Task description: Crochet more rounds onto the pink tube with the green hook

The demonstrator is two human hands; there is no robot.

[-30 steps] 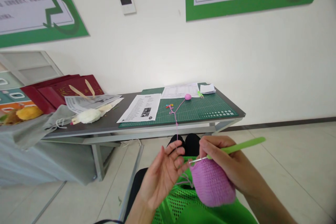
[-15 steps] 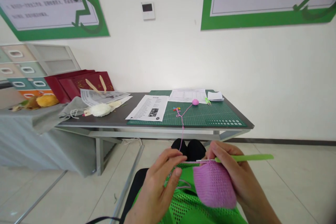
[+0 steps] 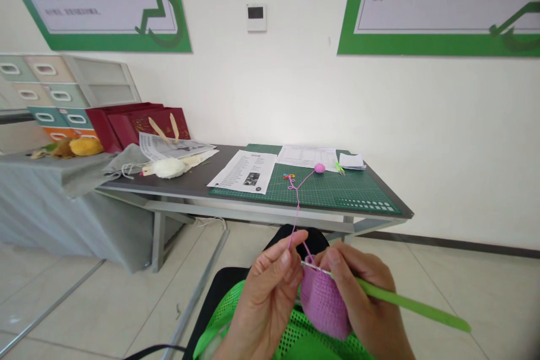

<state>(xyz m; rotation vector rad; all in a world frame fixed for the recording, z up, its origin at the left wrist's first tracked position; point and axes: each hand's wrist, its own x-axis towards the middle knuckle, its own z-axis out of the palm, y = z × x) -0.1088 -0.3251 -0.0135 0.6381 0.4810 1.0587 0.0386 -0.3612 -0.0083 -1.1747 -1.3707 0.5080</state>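
Note:
A crochet hook (image 3: 415, 305) with a green handle is gripped in my right hand (image 3: 366, 287); its thin metal tip points left. At the hook's shaft hangs a pink crocheted piece (image 3: 325, 305), rounded and closely stitched, partly covered by my right fingers. My left hand (image 3: 275, 278) is closed at the left edge of the piece, with pink yarn (image 3: 298, 209) over its raised index finger. That yarn runs up over the table edge to a small pink ball (image 3: 319, 168) on the green cutting mat (image 3: 329, 190).
On the table lie a printed sheet (image 3: 244, 171), more papers (image 3: 307, 156), green snips (image 3: 340, 168) and several small coloured stitch markers (image 3: 289, 176). Further left are white yarn (image 3: 169, 167), dark red paper bags (image 3: 126, 124) and a drawer unit (image 3: 103, 81). Green mesh fabric (image 3: 228, 306) covers my lap.
My left fingers have closed in beside the piece and now lift the yarn. The hook has tilted, its handle end dropping to the right. The camera view has shifted slightly.

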